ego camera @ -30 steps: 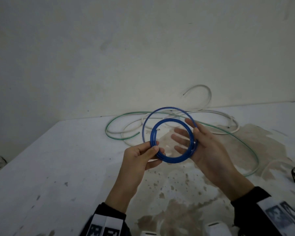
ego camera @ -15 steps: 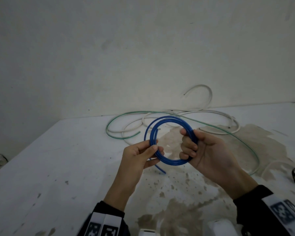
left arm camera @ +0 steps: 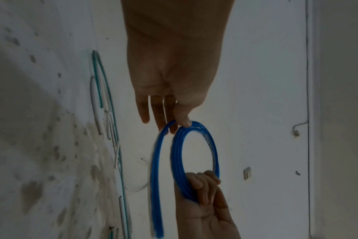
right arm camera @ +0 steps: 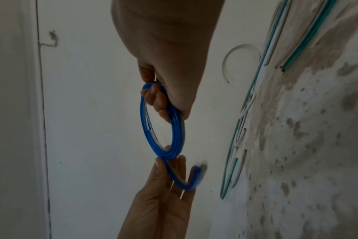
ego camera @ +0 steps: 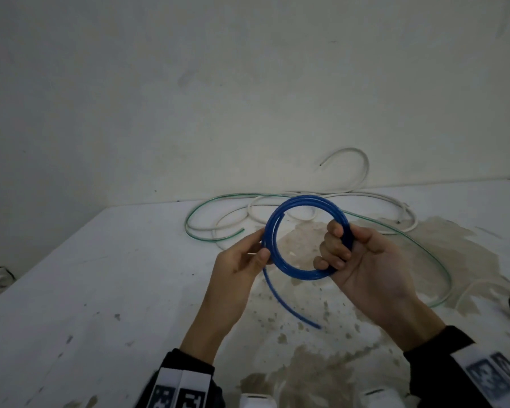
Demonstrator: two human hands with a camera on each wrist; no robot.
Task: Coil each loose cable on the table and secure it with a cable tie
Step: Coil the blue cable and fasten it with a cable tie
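- Head view: the blue plastic cable (ego camera: pixel 304 206), wound into a round coil, is held upright above the stained white surface (ego camera: pixel 100 290), its opening facing the camera. Its loose tail points down and to the right towards the surface.
- The right hand (ego camera: pixel 362 260) has its fingers (ego camera: pixel 333 248) curled round the coil's right side; the left hand (ego camera: pixel 242 266) pinches the left side.
- Behind lie a loose green cable (ego camera: pixel 206 206) and a loose white cable (ego camera: pixel 362 169).
- Left wrist view: the left thumb presses the coil against straight fingers (left arm camera: pixel 153 111); the tail runs separately alongside the coil.
- Right wrist view: the coil appears edge-on, the blurred tail end hooking beyond the left hand.
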